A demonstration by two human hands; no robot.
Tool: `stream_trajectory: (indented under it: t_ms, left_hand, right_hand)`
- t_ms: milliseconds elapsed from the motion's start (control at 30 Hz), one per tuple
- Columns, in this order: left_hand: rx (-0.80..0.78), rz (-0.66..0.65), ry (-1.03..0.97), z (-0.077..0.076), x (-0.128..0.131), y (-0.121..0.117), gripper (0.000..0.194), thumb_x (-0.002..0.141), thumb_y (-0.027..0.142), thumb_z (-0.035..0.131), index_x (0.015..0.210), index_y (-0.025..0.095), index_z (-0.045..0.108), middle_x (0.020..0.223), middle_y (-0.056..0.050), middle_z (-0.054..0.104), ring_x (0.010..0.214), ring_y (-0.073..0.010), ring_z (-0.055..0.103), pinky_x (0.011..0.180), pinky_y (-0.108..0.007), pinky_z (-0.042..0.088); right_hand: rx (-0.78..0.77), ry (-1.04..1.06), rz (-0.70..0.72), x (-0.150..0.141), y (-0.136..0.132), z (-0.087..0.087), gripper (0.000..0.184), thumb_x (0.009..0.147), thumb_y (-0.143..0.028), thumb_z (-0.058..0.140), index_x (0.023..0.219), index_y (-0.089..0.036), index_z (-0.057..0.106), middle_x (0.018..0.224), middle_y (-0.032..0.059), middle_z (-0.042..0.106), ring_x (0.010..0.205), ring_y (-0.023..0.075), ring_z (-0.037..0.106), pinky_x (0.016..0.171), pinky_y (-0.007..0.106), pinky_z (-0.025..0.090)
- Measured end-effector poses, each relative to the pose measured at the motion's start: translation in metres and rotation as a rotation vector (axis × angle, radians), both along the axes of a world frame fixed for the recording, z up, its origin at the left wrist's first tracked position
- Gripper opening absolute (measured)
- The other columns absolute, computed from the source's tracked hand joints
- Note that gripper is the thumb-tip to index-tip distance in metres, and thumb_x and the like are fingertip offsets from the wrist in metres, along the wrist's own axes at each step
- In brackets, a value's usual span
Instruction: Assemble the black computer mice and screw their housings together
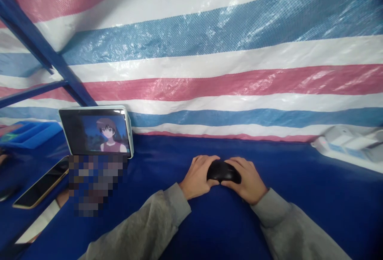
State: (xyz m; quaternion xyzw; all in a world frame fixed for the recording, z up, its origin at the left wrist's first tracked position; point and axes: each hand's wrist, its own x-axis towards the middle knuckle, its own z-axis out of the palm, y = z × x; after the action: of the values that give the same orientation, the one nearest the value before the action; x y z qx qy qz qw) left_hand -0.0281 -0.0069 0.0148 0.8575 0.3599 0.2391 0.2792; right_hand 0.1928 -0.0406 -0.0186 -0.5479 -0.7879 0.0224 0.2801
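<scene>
A small black rounded object [224, 171] rests on the dark blue table cover [215, 220] in the middle. My left hand [198, 177] curls round its left side. My right hand [247, 179] wraps its right side, fingers bent over the top. Both arms wear grey sleeves. What the black object is I cannot make out.
A tablet [97, 131] playing a cartoon leans against the striped tarp wall [209, 52] at the left. A phone [42, 188] lies flat near it. A blue tray [26, 134] sits far left, a white device [347, 142] at the right.
</scene>
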Motion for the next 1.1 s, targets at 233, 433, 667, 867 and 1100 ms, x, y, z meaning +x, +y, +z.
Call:
stream_trajectory:
  t_ms: [233,433,667,867,1100]
  left_hand:
    - [-0.026,0.045,-0.034,-0.003,-0.001,-0.001,0.077,0.074,0.022,0.079,0.141,0.027,0.042,0.137,-0.009,0.056,0.129,-0.031,0.048,0.11,-0.051,0.038]
    - [-0.028,0.159,-0.125,-0.007,-0.001,0.001,0.049,0.094,0.033,0.062,0.141,0.027,0.048,0.14,-0.005,0.058,0.129,-0.0255,0.052,0.112,-0.047,0.04]
    - [0.079,0.34,-0.117,-0.006,0.004,0.007,0.022,0.099,0.031,0.053,0.112,0.023,0.07,0.114,-0.003,0.074,0.111,-0.0237,0.065,0.103,-0.045,0.046]
    - [0.082,0.423,-0.092,-0.01,0.003,0.012,0.021,0.099,0.026,0.053,0.11,0.021,0.069,0.109,-0.004,0.074,0.105,-0.0233,0.066,0.1,-0.045,0.046]
    - [-0.016,0.452,-0.11,-0.004,0.003,0.005,0.045,0.094,0.025,0.055,0.138,0.027,0.047,0.097,0.001,0.071,0.103,-0.0214,0.064,0.102,-0.044,0.042]
  right_hand:
    - [0.091,0.046,-0.049,0.002,0.0,0.003,0.055,0.084,-0.063,0.059,0.12,-0.023,0.066,0.115,0.0107,0.07,0.103,0.0265,0.068,0.086,0.042,0.052]
    - [0.201,0.065,-0.104,0.002,0.004,-0.003,0.05,0.094,-0.057,0.048,0.126,-0.023,0.064,0.115,0.01,0.073,0.104,0.0245,0.07,0.085,0.04,0.055]
    - [0.23,0.138,-0.163,0.002,0.007,-0.007,0.044,0.096,-0.048,0.049,0.131,-0.025,0.06,0.124,0.0086,0.07,0.114,0.0232,0.067,0.092,0.038,0.057]
    - [0.204,0.161,-0.12,0.002,0.006,-0.008,0.042,0.098,-0.034,0.046,0.14,-0.03,0.054,0.144,0.0096,0.054,0.116,0.0222,0.066,0.098,0.04,0.056]
    - [0.221,0.096,-0.087,0.006,0.009,-0.019,0.035,0.097,-0.033,0.046,0.125,-0.029,0.066,0.143,0.0095,0.056,0.12,0.0253,0.063,0.097,0.045,0.057]
